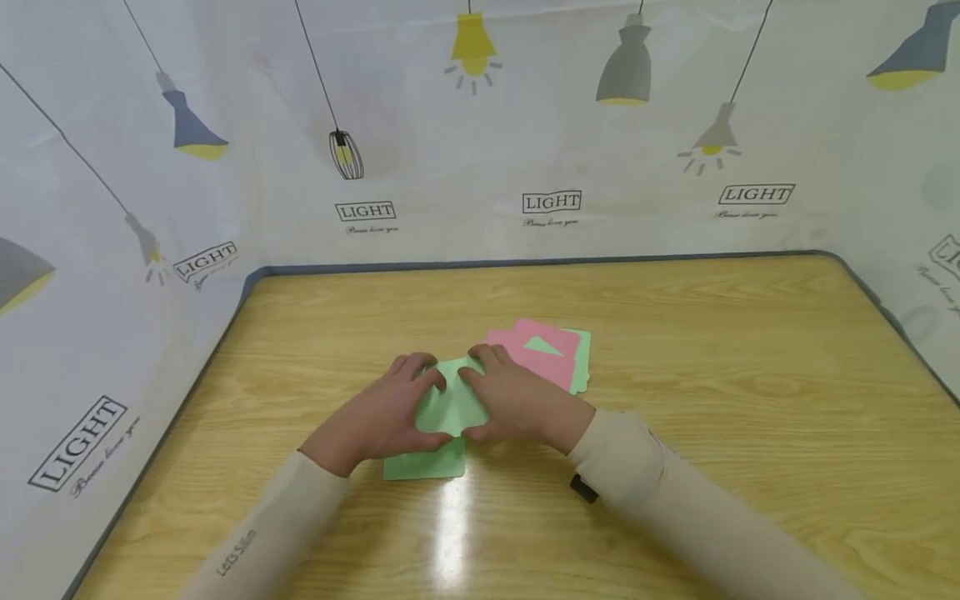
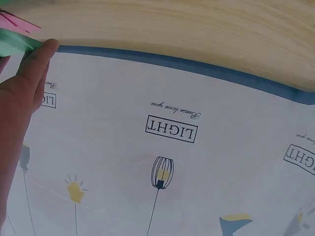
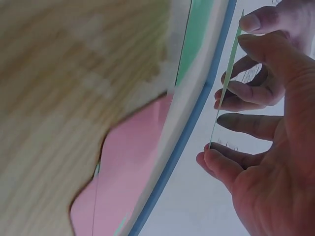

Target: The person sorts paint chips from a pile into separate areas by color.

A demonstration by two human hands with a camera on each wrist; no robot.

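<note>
Between both hands is a thin green card [image 1: 453, 400], raised off the table and slightly bent down its middle. My left hand [image 1: 386, 410] pinches its left side, thumb at the near edge and fingers at the far edge. On the opposite side my right hand [image 1: 525, 398] grips it the same way. The right wrist view shows the card [image 3: 229, 71] nearly edge-on, with the right hand [image 3: 268, 167] at its lower part. Only a corner of the card [image 2: 15, 44] shows beside the left hand [image 2: 22, 93] in the left wrist view. Beneath lies another green card [image 1: 426, 463], partly covered.
Right of the hands, pink cut pieces [image 1: 528, 332] lie loosely stacked over a green piece [image 1: 582, 367]; a green triangle [image 1: 542, 345] shows among them. A printed white curtain [image 1: 465, 150] surrounds the wooden table [image 1: 712, 375] at the back and sides.
</note>
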